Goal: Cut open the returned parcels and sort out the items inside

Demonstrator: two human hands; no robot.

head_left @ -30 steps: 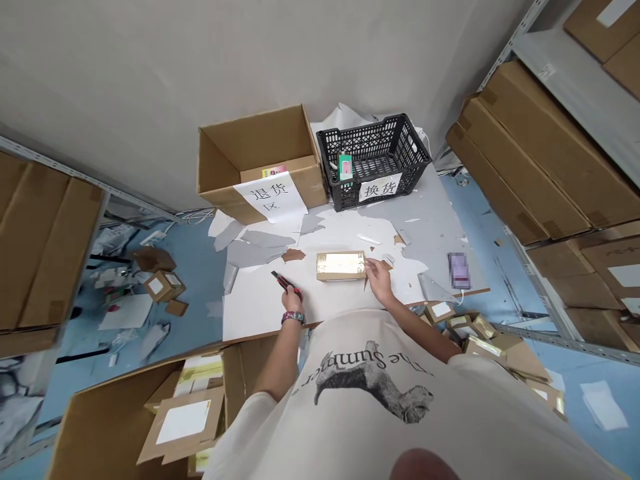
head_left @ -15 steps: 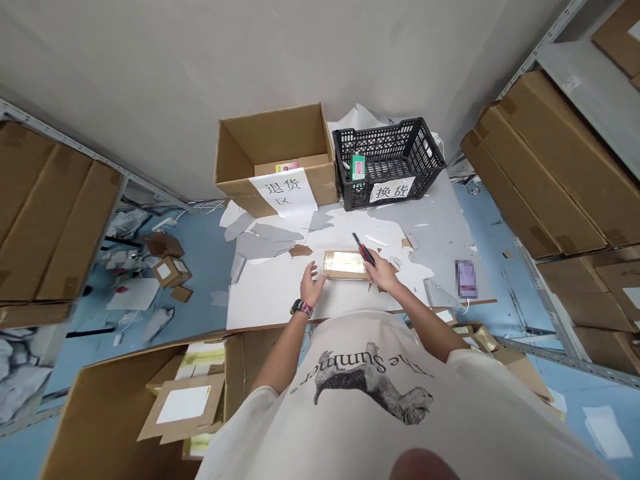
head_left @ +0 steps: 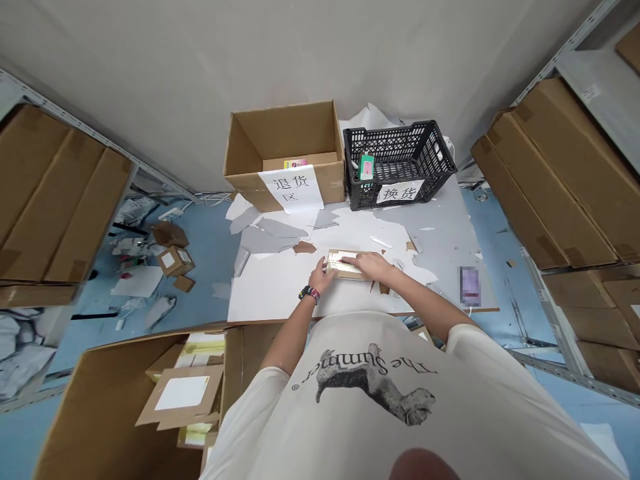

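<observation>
A small cardboard parcel (head_left: 345,264) with shiny gold tape lies on a white board (head_left: 270,290), close to the board's near edge. My left hand (head_left: 320,277) has its fingertips on the parcel's left end, and a dark beaded band circles that wrist. My right hand (head_left: 373,267) lies across the parcel's top and right end, fingers pointing left. The red box cutter does not show; my right hand may cover it. Torn brown scraps lie just past the parcel's right end.
Behind the board stand an open cardboard box (head_left: 285,130) with a paper sign and a black plastic crate (head_left: 400,143) holding a small green item. Cardboard cartons (head_left: 550,173) fill the shelves at right. A large open carton (head_left: 115,400) stands at lower left.
The cutter has left view, after passing from my left hand to my right. Both hands have come down onto the parcel, and my left hand has moved from open beside it to touching it.
</observation>
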